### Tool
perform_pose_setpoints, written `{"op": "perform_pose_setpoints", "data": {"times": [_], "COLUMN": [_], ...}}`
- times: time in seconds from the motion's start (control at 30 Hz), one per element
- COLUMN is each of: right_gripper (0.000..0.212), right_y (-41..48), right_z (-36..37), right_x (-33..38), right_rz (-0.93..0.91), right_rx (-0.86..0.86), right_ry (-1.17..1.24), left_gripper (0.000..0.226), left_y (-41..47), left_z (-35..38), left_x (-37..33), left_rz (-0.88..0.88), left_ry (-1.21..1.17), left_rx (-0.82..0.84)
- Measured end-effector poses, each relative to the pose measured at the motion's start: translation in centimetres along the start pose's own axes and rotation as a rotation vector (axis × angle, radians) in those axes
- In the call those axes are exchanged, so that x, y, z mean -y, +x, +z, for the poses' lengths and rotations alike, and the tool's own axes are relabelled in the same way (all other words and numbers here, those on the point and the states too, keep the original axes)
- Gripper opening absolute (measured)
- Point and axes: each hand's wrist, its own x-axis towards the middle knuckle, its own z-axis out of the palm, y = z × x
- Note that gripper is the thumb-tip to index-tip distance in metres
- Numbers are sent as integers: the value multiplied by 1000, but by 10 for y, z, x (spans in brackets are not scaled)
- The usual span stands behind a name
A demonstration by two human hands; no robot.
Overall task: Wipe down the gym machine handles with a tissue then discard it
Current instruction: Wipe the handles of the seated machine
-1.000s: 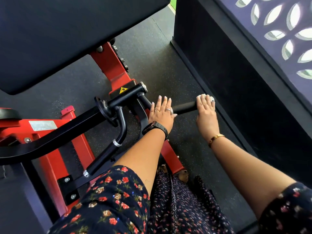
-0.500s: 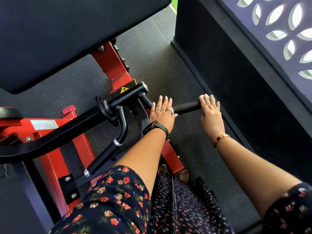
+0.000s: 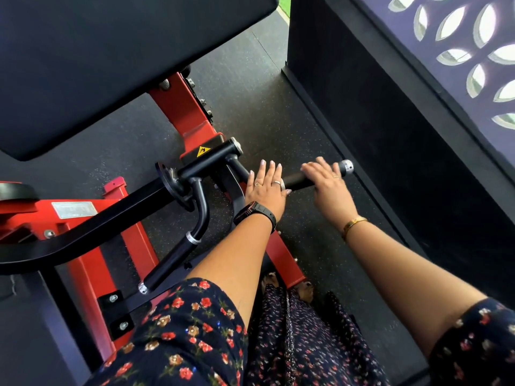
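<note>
Handle [image 3: 299,181] is located just above centre, its axis running 8 to 2 o'clock, with the chrome end cap [image 3: 346,166] at the 2 o'clock end. Left hand [image 3: 264,188] is laid flat on the inner end with fingers straight, nothing grasped; a watch [image 3: 255,214] is worn on that wrist. Right hand [image 3: 328,185] is draped over the outer part next to the cap. It is motion-blurred, so grip cannot be told and the tissue cannot be made out. Bracelet [image 3: 354,225] is seen at 5 o'clock of that hand. A yellow triangle warning sticker [image 3: 203,151] is fixed at 10 o'clock of the left hand, pictogram only. Text on the silver plate [image 3: 74,210] on the red frame [image 3: 92,274] is unreadable.
</note>
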Motion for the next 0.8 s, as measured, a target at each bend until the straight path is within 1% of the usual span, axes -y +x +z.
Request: {"op": "perform_pose_setpoints", "data": {"times": [0.1, 0.17, 0.23, 0.3, 0.37, 0.43, 0.53, 0.57, 0.7, 0.8], "right_gripper": [55, 54, 53, 51, 53, 59, 69, 73, 84, 81], "right_y": [2, 3, 3, -2, -11, -24, -41, -43, -37, -24], "right_z": [-5, -2, 5, 16, 25, 30, 24, 20, 6, 6], "right_x": [-16, -7, 18, 47, 65, 65, 38, 25, -15, -15], "right_rz": [169, 209, 167, 66, 23, -1, -79, -56, 188, 236], "right_rx": [-24, -47, -61, -10, 38, 26, 13, -6, -80, -90], "right_ry": [-25, -25, 6, 75, 128, 139, 31, -13, -81, -74], "left_gripper": [64, 64, 63, 60, 55, 54, 58, 60, 64, 64], "left_y": [1, 1, 0, -1, -1, -2, -1, -1, -1, -1], "left_z": [3, 3, 2, 3, 3, 3, 0, -1, 1, 1], "left_x": [2, 1, 0, -1, -1, -1, -1, -1, 1, 2], "left_rz": [10, 6, 1, -6, -15, -17, -17, -13, 12, 9], "left_ry": [8, 6, 3, 16, 39, 22, -9, -7, -10, -17], "left_rx": [15, 12, -3, -15, -17, -16, -9, -7, 10, 15]}}
